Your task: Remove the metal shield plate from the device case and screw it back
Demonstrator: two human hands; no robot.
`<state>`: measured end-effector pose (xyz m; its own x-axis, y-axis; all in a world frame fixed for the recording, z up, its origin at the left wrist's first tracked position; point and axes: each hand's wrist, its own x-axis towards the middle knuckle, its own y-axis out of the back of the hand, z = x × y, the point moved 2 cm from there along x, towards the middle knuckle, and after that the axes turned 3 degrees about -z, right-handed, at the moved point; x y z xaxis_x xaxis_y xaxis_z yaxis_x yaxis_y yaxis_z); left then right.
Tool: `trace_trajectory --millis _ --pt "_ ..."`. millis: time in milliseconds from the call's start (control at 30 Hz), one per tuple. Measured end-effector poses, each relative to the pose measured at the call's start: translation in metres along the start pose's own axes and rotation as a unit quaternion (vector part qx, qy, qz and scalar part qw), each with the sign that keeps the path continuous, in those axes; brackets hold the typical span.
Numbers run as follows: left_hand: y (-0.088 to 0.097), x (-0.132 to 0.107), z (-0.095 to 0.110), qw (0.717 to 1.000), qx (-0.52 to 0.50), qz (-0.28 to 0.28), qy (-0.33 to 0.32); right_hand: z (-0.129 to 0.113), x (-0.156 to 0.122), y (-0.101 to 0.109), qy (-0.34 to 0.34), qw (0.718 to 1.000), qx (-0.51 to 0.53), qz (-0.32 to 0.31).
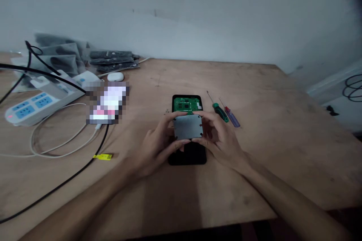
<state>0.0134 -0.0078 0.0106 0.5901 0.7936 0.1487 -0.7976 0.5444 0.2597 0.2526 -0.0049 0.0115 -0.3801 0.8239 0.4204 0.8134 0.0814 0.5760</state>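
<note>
Between both hands I hold a flat grey metal plate (pixel 188 127) with small notches along its side edges. My left hand (pixel 158 141) grips its left side, thumb below and fingers above. On the right side, my right hand (pixel 222 137) pinches it the same way. Beneath the plate lies a black device housing (pixel 188 156), partly hidden by the plate and fingers. A green circuit board (pixel 185 104) shows in its far end. To the right rest a green-handled screwdriver (pixel 220 112) and a purple-and-red-handled screwdriver (pixel 232 116).
Tiny screws (pixel 166 112) lie left of the housing. Further left are a phone (pixel 110 101) with a blurred screen, a white power strip (pixel 36 105), a white earbud case (pixel 115 77) and a black cable (pixel 82 174). Plastic-bagged items (pixel 113 59) sit near the wall.
</note>
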Motion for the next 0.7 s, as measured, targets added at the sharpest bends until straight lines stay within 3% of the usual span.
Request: trace_trajectory --millis 433,700 --pt "0.0011 -0.0018 0.0011 1.000 0.010 0.001 0.002 0.0009 -0.0027 -0.0002 -0.008 1.000 0.013 -0.013" --pt "-0.0007 -0.0020 0.0012 0.999 -0.012 0.037 0.012 -0.0022 -0.0027 0.0017 0.017 1.000 -0.007 -0.004"
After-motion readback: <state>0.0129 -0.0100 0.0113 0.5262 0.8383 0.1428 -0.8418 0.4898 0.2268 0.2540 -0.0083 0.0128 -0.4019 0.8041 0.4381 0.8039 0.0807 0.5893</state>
